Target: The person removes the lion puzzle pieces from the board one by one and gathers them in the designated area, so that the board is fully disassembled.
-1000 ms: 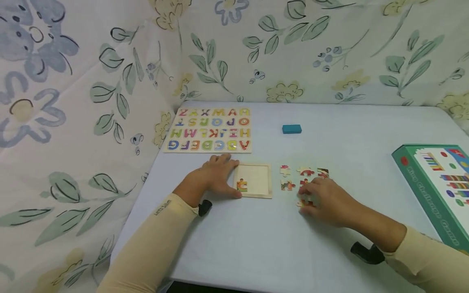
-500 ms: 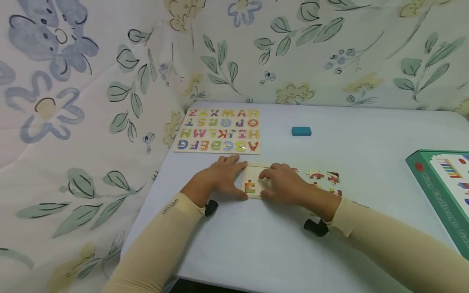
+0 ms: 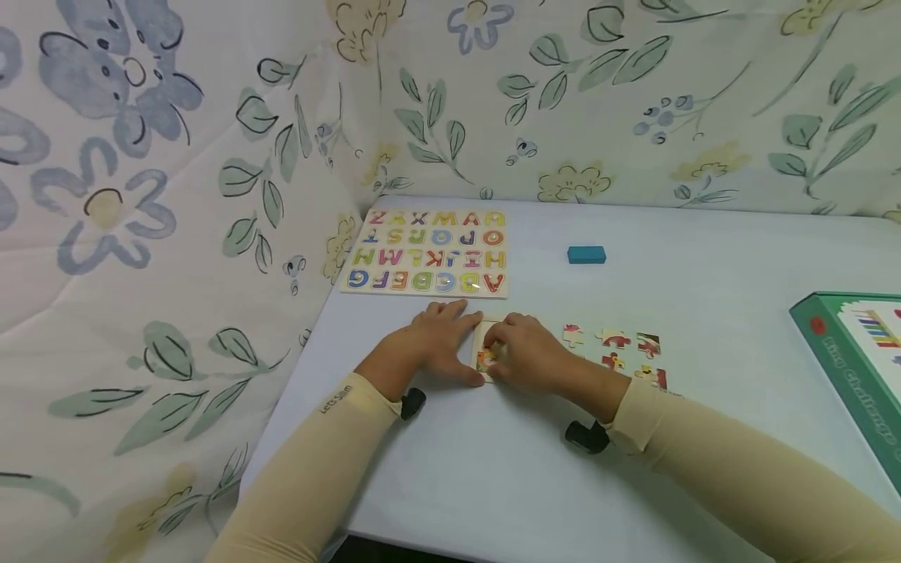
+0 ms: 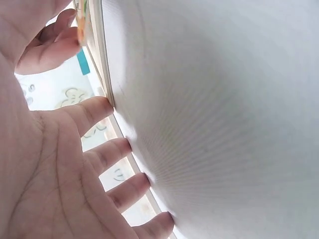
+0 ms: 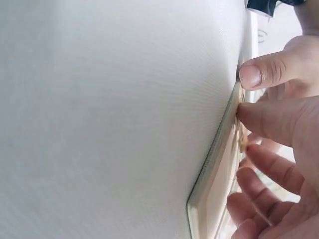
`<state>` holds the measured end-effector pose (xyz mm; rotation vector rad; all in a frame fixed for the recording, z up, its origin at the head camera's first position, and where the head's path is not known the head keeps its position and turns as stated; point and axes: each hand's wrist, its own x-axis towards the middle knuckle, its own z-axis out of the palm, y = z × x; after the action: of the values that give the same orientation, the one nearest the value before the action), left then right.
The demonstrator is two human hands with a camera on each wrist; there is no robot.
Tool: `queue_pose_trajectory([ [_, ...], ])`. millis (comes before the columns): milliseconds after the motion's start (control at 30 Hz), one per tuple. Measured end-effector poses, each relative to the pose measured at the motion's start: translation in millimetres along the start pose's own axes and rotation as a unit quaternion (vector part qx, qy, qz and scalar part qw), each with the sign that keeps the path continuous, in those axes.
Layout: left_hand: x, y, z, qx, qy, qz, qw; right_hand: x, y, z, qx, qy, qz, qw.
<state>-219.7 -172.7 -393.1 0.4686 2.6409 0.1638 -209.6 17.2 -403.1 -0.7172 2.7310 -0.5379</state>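
My left hand [image 3: 438, 344] lies with spread fingers at the left side of a small wooden puzzle tray [image 3: 480, 336]; its fingertips [image 4: 95, 110] touch the tray's edge in the left wrist view. Over the tray, my right hand [image 3: 531, 356] pinches a jigsaw piece [image 5: 243, 141], largely hidden by the fingers. A colourful fitted piece [image 3: 482, 360] sits in the tray's near left corner, beside the right fingertips. To the right lie several loose jigsaw pieces [image 3: 614, 338] with red and green print; the right forearm covers some of that area.
A wooden alphabet board [image 3: 424, 254] with coloured letters lies behind the tray. A blue block [image 3: 586, 255] rests farther back. On the right stands a green and white game box [image 3: 855, 375]. Floral cloth [image 3: 563, 102] hangs behind the white table [image 3: 450, 477].
My right hand has gone from the loose pieces leftward to the tray with a jigsaw piece, ending near its left corner. My left hand keeps its place at the tray; the head view has turned slightly.
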Motion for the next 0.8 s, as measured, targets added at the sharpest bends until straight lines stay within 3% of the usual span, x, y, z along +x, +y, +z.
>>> queue_pose_trajectory([
  [300,3.8,-6.7,1.4,0.006,0.0,-0.007,1.0,-4.9,8.5,-7.3,0.128,0.011,-0.009,0.9917],
  [567,2.8,-8.8,-0.7,0.005,0.002,-0.002,1.0,-45.9,43.8,-35.7,0.12,0.049,0.003,0.9915],
  [800,-3.0,-15.2,-3.3,0.005,0.003,0.0,1.0,-76.4,69.0,-35.2,0.132,0.017,0.036,0.9905],
])
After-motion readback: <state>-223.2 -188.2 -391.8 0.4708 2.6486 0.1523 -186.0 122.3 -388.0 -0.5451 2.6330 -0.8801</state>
